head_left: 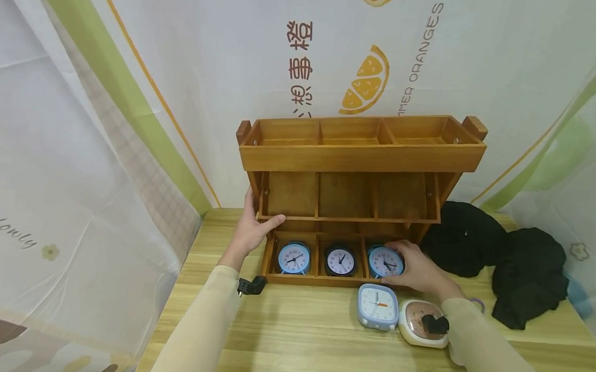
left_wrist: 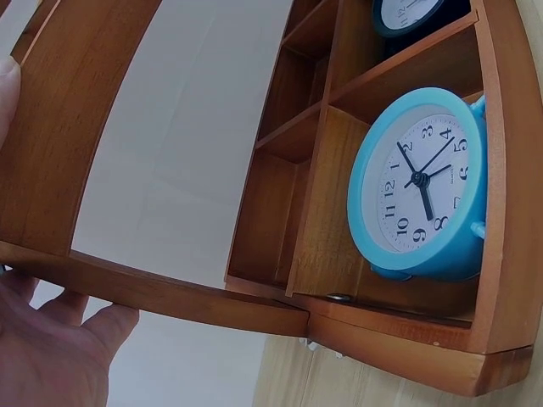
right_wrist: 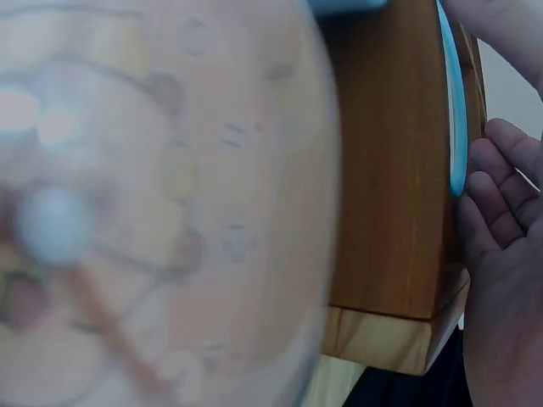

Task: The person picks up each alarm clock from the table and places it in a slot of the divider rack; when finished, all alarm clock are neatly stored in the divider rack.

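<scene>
The left hand (head_left: pixel 251 231) grips the tiered wooden organizer (head_left: pixel 360 158) near nine o'clock while the right hand (head_left: pixel 415 267) pinches the blue round alarm clock (head_left: pixel 385 261) in its five-o'clock compartment, where withdrawing low could knock the square alarm clock (head_left: pixel 378 307) at six o'clock.

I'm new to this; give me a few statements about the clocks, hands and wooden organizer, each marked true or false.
1. The right hand touches a round light-blue clock. True.
2. The left hand holds a clock. False: it holds the wooden organizer.
3. The bottom tier holds three round clocks. True.
4. The middle round clock is yellow. False: its case is dark.
5. The squarish blue clock sits inside the organizer. False: it is on the table.
</scene>
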{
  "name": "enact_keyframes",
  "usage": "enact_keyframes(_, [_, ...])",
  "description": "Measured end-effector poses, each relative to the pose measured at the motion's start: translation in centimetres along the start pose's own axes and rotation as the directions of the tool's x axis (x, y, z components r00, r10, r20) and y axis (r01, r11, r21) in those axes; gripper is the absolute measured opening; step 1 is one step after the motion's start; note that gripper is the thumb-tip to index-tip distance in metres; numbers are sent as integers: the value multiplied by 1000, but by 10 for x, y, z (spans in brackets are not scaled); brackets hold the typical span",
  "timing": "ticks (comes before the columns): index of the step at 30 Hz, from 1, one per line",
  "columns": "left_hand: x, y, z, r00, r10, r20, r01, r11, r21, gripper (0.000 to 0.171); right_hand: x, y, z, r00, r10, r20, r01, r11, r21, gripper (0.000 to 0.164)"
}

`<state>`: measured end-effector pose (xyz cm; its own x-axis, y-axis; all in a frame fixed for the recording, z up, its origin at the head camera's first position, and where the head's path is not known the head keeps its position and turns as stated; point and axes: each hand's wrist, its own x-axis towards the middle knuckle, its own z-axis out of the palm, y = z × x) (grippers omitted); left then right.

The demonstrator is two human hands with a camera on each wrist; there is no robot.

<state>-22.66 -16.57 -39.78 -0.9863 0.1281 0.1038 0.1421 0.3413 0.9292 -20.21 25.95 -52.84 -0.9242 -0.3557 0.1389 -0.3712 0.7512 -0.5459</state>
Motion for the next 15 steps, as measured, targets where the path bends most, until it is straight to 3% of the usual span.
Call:
enact_keyframes(5, [2, -3, 1, 1000, -4, 1, 4, 1000, 0, 112, -14, -9, 7, 999, -42, -18, 43, 999, 22, 88])
enact_keyframes(9, [2, -4, 0, 1000, -12, -2, 12, 1000, 9, 111, -28, -28, 10, 1000, -26, 15, 25, 998, 49, 92])
enact_keyframes(15, [15, -29, 2, 1000, -13, -11, 13, 1000, 14, 113, -45, -54, 20, 998, -24, 50, 21, 997, 74, 89])
